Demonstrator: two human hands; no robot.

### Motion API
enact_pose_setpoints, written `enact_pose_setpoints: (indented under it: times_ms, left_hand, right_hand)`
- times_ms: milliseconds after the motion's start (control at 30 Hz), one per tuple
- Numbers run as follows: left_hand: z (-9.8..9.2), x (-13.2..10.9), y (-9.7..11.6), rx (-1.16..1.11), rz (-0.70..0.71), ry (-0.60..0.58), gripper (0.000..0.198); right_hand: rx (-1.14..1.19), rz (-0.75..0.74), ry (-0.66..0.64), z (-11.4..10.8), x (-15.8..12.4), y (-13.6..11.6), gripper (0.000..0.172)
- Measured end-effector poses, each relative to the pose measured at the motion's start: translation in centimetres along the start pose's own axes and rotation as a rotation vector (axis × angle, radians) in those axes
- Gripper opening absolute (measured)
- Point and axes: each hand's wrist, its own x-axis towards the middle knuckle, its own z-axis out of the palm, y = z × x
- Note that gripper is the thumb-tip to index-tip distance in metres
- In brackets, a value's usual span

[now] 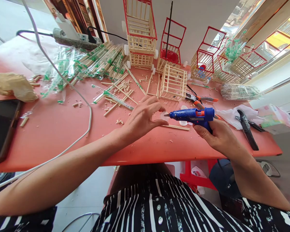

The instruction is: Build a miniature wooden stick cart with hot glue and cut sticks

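A blue hot glue gun [189, 115] is gripped by its handle in my right hand [214, 132], its nozzle aimed left. Between the thumb and fingers of my left hand [145, 114] is a small translucent white disc [163, 116]; the nozzle tip reaches it. Below the gun lie more white discs [183, 123] and a pair of thin wooden sticks [176, 127]. Just behind stands a small stick-built crate [174, 82].
Wrapped chopsticks [99, 62] pile at the back left, near a power strip [73, 40]. Red-rimmed stick carts [141, 35] line the back. Pliers [200, 99] and a black clamp [247, 129] lie right. A white cable [89, 119] crosses the left side; a phone [3, 125] rests there.
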Motion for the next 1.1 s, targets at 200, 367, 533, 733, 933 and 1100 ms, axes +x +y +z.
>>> enact_pose_setpoints:
  times_ms: [200,367,533,733,933,1100]
  left_hand:
    - [0.0,0.0,0.1,0.003,0.0,0.012,0.025]
    - [0.0,0.0,0.1,0.001,0.004,0.019,0.026]
    - [0.0,0.0,0.1,-0.007,0.01,0.016,0.026]
    - [0.0,0.0,0.2,-0.011,0.004,0.009,0.026]
    - [0.0,-0.1,0.3,-0.023,0.021,0.017,0.026]
    - [0.0,-0.1,0.3,-0.012,0.016,0.015,0.025]
  right_hand:
    - [-0.013,-0.025,0.015,-0.1,-0.2,-0.2,0.056]
    - [-0.006,-0.025,0.012,-0.2,-0.4,-0.4,0.058]
    - [-0.01,-0.032,0.028,-0.1,-0.4,-0.6,0.058]
    - [-0.017,-0.036,0.032,-0.1,-0.2,-0.7,0.06]
    - [-0.022,-0.027,0.024,-0.4,-0.2,-1.0,0.058]
    - [-0.032,-0.004,0.025,-0.5,-0.2,-1.0,0.058]
